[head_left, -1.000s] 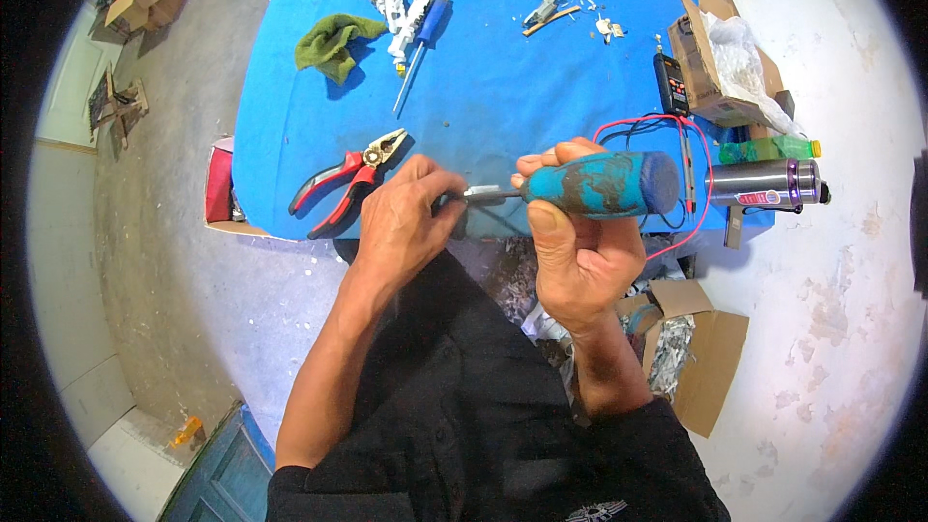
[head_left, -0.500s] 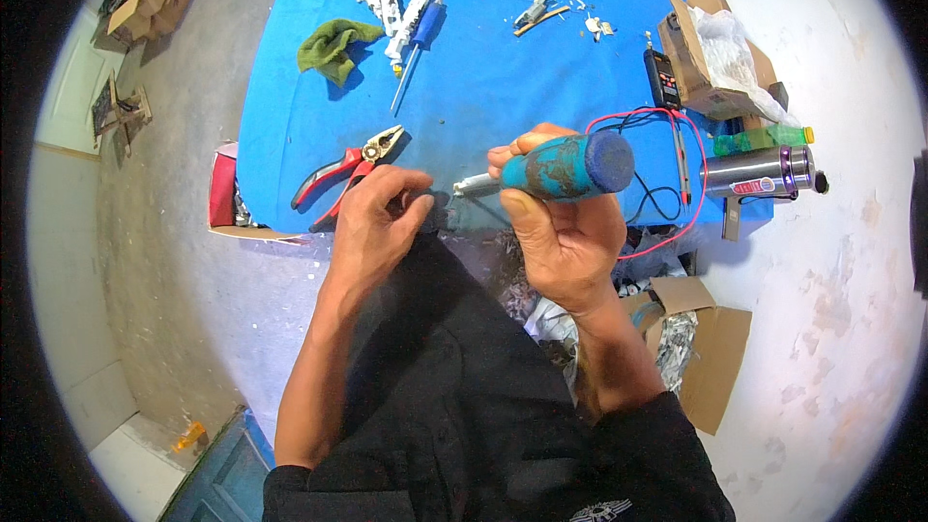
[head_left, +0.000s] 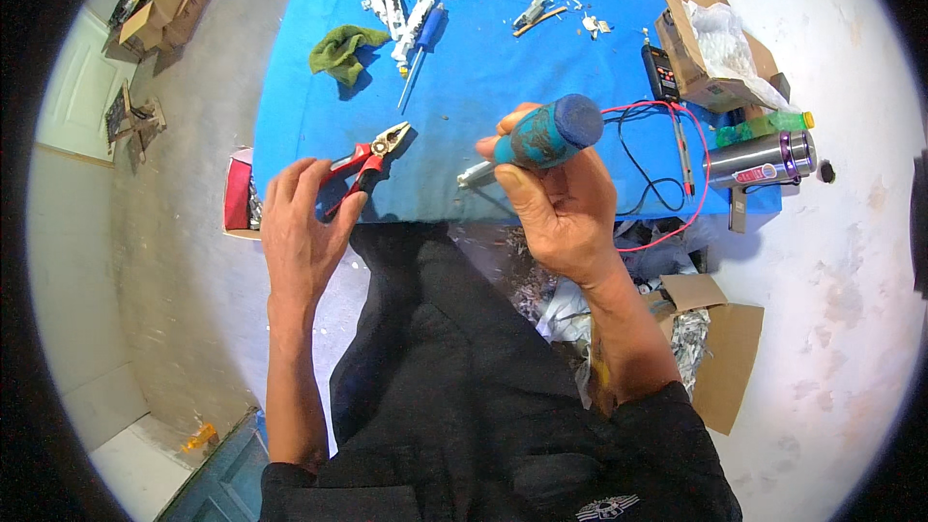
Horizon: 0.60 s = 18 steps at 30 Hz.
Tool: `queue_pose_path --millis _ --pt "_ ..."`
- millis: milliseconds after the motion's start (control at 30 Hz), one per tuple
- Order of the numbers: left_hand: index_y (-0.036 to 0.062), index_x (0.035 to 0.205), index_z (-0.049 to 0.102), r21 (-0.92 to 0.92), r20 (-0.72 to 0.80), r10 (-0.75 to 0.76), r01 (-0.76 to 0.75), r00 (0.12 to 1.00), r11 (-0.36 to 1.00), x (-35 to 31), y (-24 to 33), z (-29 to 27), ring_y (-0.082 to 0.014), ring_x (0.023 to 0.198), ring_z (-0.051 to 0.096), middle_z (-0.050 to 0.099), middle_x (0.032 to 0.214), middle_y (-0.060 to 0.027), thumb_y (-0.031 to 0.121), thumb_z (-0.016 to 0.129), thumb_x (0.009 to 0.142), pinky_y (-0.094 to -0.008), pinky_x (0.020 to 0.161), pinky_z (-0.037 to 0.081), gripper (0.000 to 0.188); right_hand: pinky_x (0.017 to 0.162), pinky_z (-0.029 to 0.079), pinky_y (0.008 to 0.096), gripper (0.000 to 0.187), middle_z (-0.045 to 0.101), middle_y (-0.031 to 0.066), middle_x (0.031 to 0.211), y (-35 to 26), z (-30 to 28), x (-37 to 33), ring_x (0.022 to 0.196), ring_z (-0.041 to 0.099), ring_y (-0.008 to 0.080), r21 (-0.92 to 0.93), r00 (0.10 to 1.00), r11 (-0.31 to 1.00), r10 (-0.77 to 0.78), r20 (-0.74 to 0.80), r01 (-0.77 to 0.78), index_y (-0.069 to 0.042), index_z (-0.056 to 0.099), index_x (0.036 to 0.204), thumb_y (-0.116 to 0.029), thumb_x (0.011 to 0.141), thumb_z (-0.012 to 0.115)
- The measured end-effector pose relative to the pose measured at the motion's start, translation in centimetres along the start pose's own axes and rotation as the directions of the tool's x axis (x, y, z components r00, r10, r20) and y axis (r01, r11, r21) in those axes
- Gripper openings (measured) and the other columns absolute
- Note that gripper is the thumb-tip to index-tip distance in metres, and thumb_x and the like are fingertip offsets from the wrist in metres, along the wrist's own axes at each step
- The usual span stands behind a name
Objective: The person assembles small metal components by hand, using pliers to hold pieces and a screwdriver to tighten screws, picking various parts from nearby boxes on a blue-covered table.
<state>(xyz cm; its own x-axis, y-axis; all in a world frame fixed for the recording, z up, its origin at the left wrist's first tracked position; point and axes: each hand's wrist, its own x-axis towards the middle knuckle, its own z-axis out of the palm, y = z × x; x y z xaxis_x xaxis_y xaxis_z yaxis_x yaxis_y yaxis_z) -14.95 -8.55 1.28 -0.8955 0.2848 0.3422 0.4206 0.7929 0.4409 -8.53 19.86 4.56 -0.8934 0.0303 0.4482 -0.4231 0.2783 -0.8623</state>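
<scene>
My right hand [head_left: 565, 217] is wrapped round the thick teal handle of a screwdriver [head_left: 541, 135], its worn blue butt turned up toward me. Below those fingers a small whitish part [head_left: 474, 176] pokes out over the near edge of the table; how it meets the tool is hidden. My left hand [head_left: 307, 222] has its fingers spread over the red handles of the combination pliers [head_left: 372, 157]. Its fingertips lie at the handles, but I cannot tell if they touch. The pliers' jaws point away to the right.
The blue-covered table [head_left: 522, 58] bears a green cloth [head_left: 343, 53], a blue-handled screwdriver [head_left: 421, 48] and several whitish parts [head_left: 396, 10]. At right are a multimeter [head_left: 661, 72] with leads, an open carton [head_left: 720, 53], a green bottle [head_left: 764, 128] and a steel flask [head_left: 759, 162].
My left hand has moved left from beside the whitish part to the pliers' handles, and its fingers have spread. My right hand still grips the screwdriver, its handle tilted a little differently.
</scene>
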Motion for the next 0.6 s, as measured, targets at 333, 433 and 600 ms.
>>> queue_pose_path --millis 333,433,600 --pt "0.0008 0.132 0.068 0.132 0.185 0.012 -0.037 0.983 0.991 0.2 -2.0 1.2 -0.0372 0.106 0.064 0.065 0.111 -0.0182 0.033 0.086 0.085 -0.0475 0.089 0.055 0.06 0.088 0.063 0.0325 0.029 0.064 0.0119 0.117 -0.6 0.8 0.7 0.104 0.07 0.0214 0.146 0.993 0.989 0.052 -0.108 -0.036 0.001 0.065 0.124 -0.002 0.098 0.077" --pt "0.0013 0.13 0.069 0.139 0.201 0.028 -0.057 0.979 0.989 0.7 -1.2 1.1 -0.0376 0.101 0.064 0.063 0.105 -0.0186 0.031 0.084 0.085 -0.0487 0.086 0.054 0.056 0.086 0.061 0.0317 0.034 0.064 0.0117 0.117 -0.2 0.3 0.4 0.102 0.069 0.0205 0.152 0.992 0.987 0.067 -0.108 -0.05 0.0 0.064 0.127 -0.002 0.097 0.078" --pt "0.0032 0.115 0.07 0.125 0.189 0.01 -0.034 0.982 0.992 0.6 -2.1 1.1 -0.0391 0.096 0.066 0.065 0.103 -0.0195 0.034 0.079 0.083 -0.0491 0.084 0.055 0.046 0.082 0.057 0.0341 0.042 0.066 0.0126 0.121 0.0 0.8 0.7 0.101 0.067 0.0225 0.045 0.997 0.999 0.001 -0.074 0.002 -0.003 0.063 0.133 -0.004 0.095 0.079"
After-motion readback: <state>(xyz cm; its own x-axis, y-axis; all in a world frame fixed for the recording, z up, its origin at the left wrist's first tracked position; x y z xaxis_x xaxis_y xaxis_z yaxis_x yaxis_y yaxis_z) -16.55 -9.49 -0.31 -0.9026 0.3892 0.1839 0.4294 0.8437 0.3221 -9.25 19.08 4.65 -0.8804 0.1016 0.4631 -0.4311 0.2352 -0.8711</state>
